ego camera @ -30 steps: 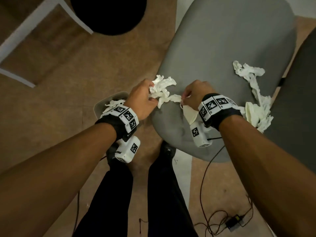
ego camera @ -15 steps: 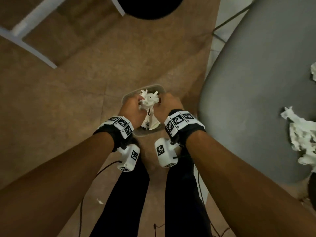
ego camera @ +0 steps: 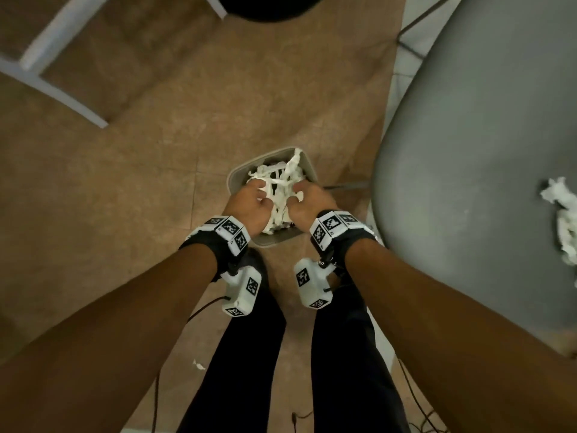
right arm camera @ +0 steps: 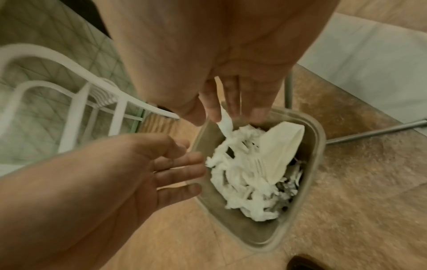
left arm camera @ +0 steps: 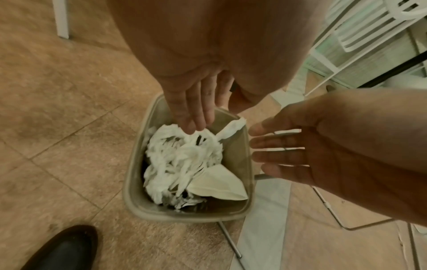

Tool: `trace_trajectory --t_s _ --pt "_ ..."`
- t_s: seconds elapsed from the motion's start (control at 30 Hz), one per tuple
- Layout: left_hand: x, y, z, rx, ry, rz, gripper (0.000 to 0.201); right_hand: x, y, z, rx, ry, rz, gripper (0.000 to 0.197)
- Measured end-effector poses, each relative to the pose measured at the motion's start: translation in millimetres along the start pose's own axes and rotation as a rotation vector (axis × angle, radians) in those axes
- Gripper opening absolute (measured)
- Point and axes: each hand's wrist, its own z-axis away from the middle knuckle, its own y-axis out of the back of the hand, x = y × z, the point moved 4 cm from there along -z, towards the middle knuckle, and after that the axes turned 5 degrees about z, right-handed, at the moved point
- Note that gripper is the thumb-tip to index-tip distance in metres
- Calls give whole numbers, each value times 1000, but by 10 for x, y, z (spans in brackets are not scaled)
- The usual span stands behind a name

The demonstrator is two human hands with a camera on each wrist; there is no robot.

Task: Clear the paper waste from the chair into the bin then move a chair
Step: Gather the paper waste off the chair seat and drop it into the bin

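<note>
A small beige bin [ego camera: 236, 179] stands on the tan floor, left of the grey chair seat [ego camera: 468, 151]. It is filled with shredded white paper [ego camera: 278, 179] and a cream folded sheet [left arm camera: 217, 184]. Both hands hover over its mouth. My left hand [ego camera: 256, 198] has straight fingers [left arm camera: 194, 117] whose tips touch the top of the heap. My right hand [ego camera: 303, 198] is spread too, and a paper strip [right arm camera: 225, 121] hangs from between its fingers [right arm camera: 233, 102] down to the heap. More torn paper [ego camera: 562, 220] lies on the seat at the right edge.
A white chair frame [ego camera: 62, 85] and a black round seat [ego camera: 268, 7] stand beyond the bin. A metal chair leg [right arm camera: 374, 131] runs along the floor beside the bin. A paper scrap [ego camera: 198, 365] and cables [ego camera: 415, 398] lie near my black shoes [left arm camera: 62, 250].
Both hands carried the paper bundle from the chair seat left to the bin, lowered it in and spread their fingers; the bundle now lies in the bin.
</note>
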Motion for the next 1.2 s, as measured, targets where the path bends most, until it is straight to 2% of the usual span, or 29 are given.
trace_trajectory --t_s 0.07,0.17,0.3,0.4,0.5,0.63,0.73,0.8,0.87,0.97,1.03,1.13,1.2 --pt "258 112 109 41 -41 -9 32 -124 200 198 -13 52 -12 33" --pt "794 203 278 91 -136 -54 24 -236 675 557 17 159 -105 25" --pt "1740 -58 507 97 -329 -149 19 161 1497 972 123 200 -343 18" --pt "2435 -598 667 21 -461 -172 15 876 2075 1152 295 105 -492 16" --pt "2980 -1316 820 -123 -616 -196 18 1720 2518 1281 442 -29 -550 17" --pt "3389 -2331 1048 -288 -860 -507 32 2587 2975 1470 586 -188 -499 21" --pt "3469 -2927 1264 -429 -977 -761 57 3034 3142 1503 647 -237 -384 25" --pt "3393 -3176 1319 -484 -993 -968 67 3202 3166 1499 635 -249 -321 30" --pt "3347 -3273 1320 -476 -1023 -1083 59 3306 3143 1488 604 -258 -287 38" --pt "3408 -3226 1217 -458 -1026 -990 30 3359 3083 1472 519 -227 -231 53" --pt "3457 -3134 1122 -468 -975 -890 16 3357 3030 1443 455 -242 -175 60" --pt "3542 -2935 976 -362 -826 -748 12 3305 2994 1387 411 -278 -49 63" --pt "3679 -2799 925 -241 -798 -640 14 3256 3008 1358 411 -288 36 57"
